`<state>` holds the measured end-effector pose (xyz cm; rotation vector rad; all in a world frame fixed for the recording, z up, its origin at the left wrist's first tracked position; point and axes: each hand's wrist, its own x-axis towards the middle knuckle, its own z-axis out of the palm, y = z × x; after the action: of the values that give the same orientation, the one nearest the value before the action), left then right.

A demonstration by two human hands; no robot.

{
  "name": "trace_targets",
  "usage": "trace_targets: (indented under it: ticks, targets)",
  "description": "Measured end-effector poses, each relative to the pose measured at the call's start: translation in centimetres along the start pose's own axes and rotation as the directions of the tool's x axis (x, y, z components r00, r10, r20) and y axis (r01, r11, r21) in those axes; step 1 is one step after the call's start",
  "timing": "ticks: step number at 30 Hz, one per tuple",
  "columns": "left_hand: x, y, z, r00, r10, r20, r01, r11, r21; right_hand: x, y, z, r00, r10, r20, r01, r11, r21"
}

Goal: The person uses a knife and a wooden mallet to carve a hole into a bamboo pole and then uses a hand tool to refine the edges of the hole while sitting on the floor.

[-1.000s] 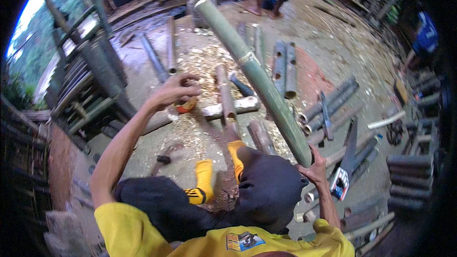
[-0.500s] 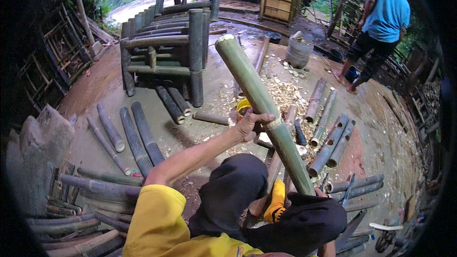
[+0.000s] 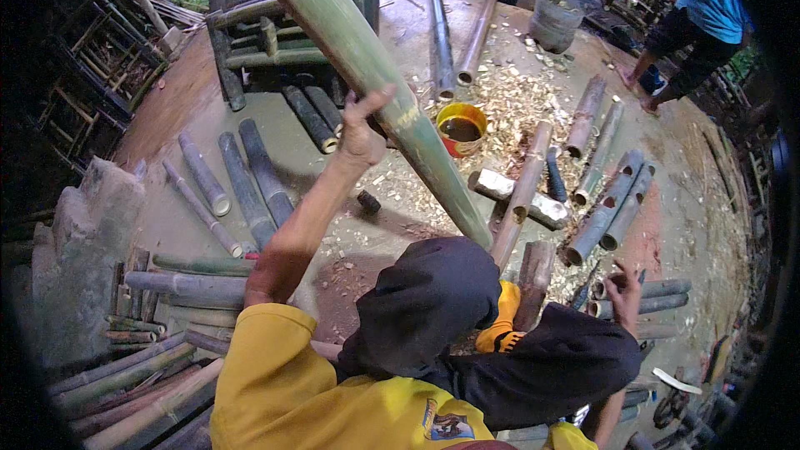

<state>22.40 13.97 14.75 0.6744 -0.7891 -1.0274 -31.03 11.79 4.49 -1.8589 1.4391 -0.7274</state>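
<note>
Pole (image 3: 354,58), one: gripped by left hand (image 3: 363,137), no holes showing. Right hand (image 3: 623,292): grip unclear. Tubes (image 3: 598,215), two: holed.

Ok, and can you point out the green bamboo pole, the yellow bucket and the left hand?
Green bamboo pole (image 3: 350,54): head view, on its side, in the upper half.
Yellow bucket (image 3: 464,147): head view, on its outer wall, below the rim.
Left hand (image 3: 362,140): head view, between wrist and fingers.

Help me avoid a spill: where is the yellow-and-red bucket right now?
In the head view, the yellow-and-red bucket stands above and right of centre, just right of the green bamboo pole, beside scattered pale chips.
</note>
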Motion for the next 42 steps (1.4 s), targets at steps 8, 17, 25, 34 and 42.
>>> trace_targets:
  ticks: [8, 17, 25, 34, 42]
  targets:
    - [0.1, -2.7, -3.3, 0.978, 0.058, -0.201, -0.035, 0.992, 0.117, 2.0, -4.0, -7.6, 1.0, -0.018, -0.009, 0.017, 0.987, -0.157]
    - [-0.6, -9.3, -7.8, 0.995, -0.036, -0.089, 0.067, 0.924, 0.377, 6.8, -7.7, -3.6, 0.966, 0.094, 0.24, 0.025, 0.894, -0.448]
    - [2.7, -11.7, -7.3, 0.962, 0.113, -0.248, 0.045, 0.831, 0.555, 8.6, 1.4, 15.5, 0.805, 0.11, 0.583, 0.159, 0.907, -0.39]
    - [6.2, -12.7, -8.4, 0.916, -0.33, -0.227, 0.393, 0.628, 0.672, 9.9, 4.9, 27.6, 0.925, 0.355, -0.134, -0.349, 0.935, 0.067]
    - [3.3, -21.7, -8.4, 0.792, -0.583, -0.181, 0.474, 0.401, 0.784, 13.7, 6.1, 28.6, 0.909, 0.408, 0.089, -0.407, 0.817, 0.409]
